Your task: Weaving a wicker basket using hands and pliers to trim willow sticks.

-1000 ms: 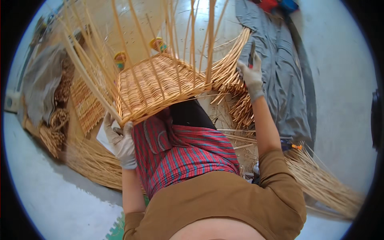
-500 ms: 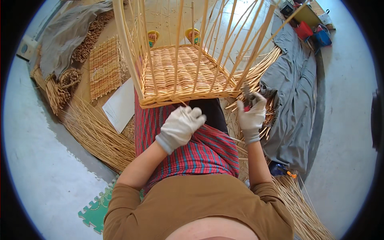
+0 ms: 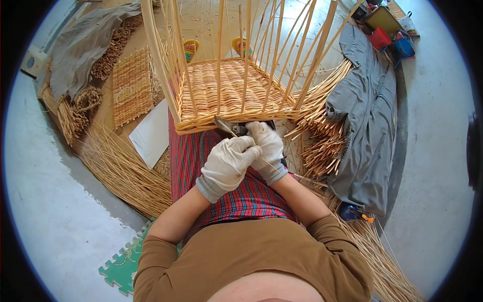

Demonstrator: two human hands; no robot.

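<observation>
A woven wicker base (image 3: 229, 85) with tall upright rods sits over my lap. My gloved left hand (image 3: 229, 161) is closed on a thin willow rod (image 3: 267, 163) just below the near edge of the weave. My gloved right hand (image 3: 265, 148) is closed beside it on metal cutters (image 3: 225, 124), whose jaws reach up-left to the rod at the rim. Much of the cutters' handles is hidden by my gloves.
Willow bundles (image 3: 121, 181) lie left and right. A flat woven mat (image 3: 131, 85) and white sheet (image 3: 147, 133) are at left, grey cloths (image 3: 365, 136) at right, with red and blue containers (image 3: 380, 39) behind. A green foam mat (image 3: 121, 272) lies lower left.
The basket has moved up and right since the first frame and settled. My left hand left its left corner for the near middle; my right hand brought the cutters inward to meet it.
</observation>
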